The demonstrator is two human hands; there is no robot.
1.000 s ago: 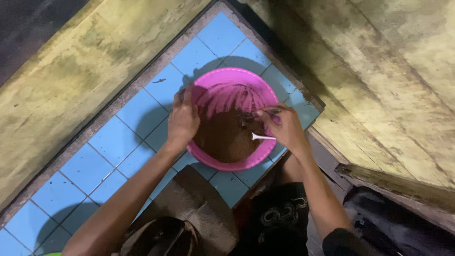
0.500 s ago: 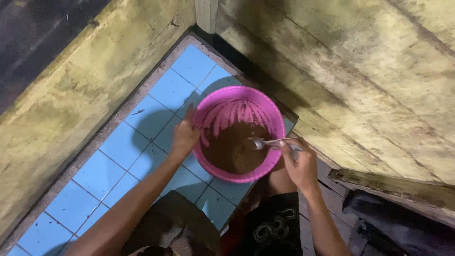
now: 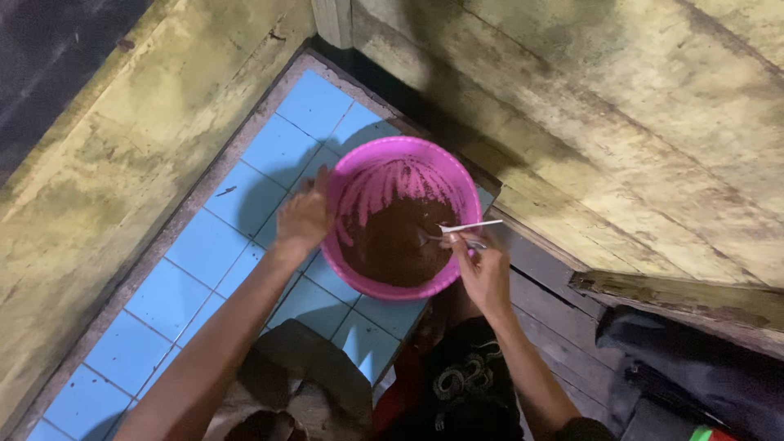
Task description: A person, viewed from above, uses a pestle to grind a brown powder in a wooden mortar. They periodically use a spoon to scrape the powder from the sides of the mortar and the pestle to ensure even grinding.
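A pink plastic bowl rests on a blue tiled ledge; it holds dark brown batter, and streaks of batter run down its inner wall. My left hand grips the bowl's left rim. My right hand is at the bowl's right rim and holds a thin white-handled utensil, whose end dips into the batter.
Worn yellow-green walls enclose the ledge on the left and behind. A weathered wooden board lies at the right. Dark cloth sits at lower right, and a brown bag below the ledge.
The view has shifted, so the bowl sits lower and more central. My right hand has moved from over the bowl to its right rim, still stirring. My left hand stays on the rim.
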